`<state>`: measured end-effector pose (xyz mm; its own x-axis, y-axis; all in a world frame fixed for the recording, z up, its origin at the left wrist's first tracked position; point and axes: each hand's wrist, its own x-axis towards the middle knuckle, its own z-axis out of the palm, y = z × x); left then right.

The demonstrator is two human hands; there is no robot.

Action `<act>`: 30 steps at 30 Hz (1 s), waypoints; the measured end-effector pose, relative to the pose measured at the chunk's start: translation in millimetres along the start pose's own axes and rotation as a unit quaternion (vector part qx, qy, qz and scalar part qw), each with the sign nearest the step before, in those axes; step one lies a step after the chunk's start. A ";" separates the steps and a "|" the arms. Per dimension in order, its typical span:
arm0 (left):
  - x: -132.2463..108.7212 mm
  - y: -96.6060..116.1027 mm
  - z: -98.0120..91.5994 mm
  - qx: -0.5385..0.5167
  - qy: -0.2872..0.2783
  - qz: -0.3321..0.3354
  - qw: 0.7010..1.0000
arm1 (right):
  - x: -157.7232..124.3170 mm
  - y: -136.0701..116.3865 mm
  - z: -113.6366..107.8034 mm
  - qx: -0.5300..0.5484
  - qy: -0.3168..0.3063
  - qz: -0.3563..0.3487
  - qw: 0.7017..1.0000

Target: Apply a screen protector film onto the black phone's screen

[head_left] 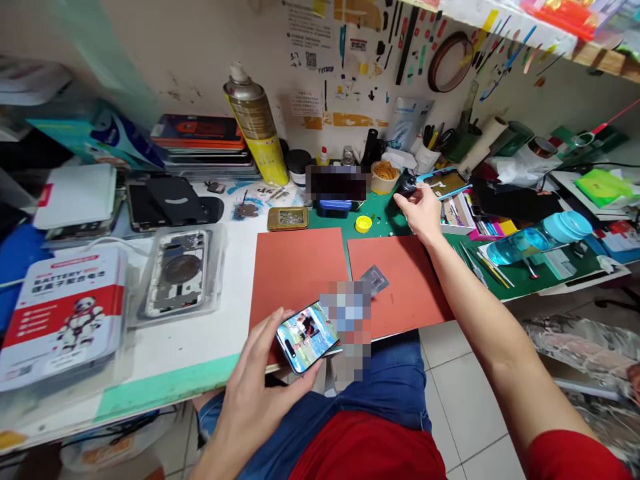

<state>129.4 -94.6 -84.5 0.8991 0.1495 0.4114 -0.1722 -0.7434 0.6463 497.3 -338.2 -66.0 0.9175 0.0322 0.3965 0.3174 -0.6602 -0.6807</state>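
My left hand [263,383] is closed around the edges of a smartphone [306,333], its lit screen facing up with a colourful picture. The phone is over the front edge of a red-brown mat [300,260]. My right hand [423,212] reaches to the back of the bench, fingers closed at a small black object [406,185] whose kind I cannot make out. Close by are a yellow cap [363,224] and a round tub of brown paste [385,177]. A dark grey flat piece [374,281] lies on the second red-brown mat [400,293].
On the left are a battery box [65,313] and a phone housing in a clear tray [176,273]. A spray can [257,127] leans by the wall. On the right lie a blue bottle [540,239] and tweezers [475,267]. A shelf [560,37] overhangs the back.
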 end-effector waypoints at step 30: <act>22.7 -4.3 24.4 0.055 -0.153 0.036 0.986 | -237.9 -89.6 -23.9 -0.019 -0.044 -0.064 0.997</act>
<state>160.4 -103.9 -93.6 0.9684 -0.0965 0.2299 -0.2098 -0.8135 0.5424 244.8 -304.6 -84.7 0.8880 0.1818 0.4224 0.4253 -0.6742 -0.6038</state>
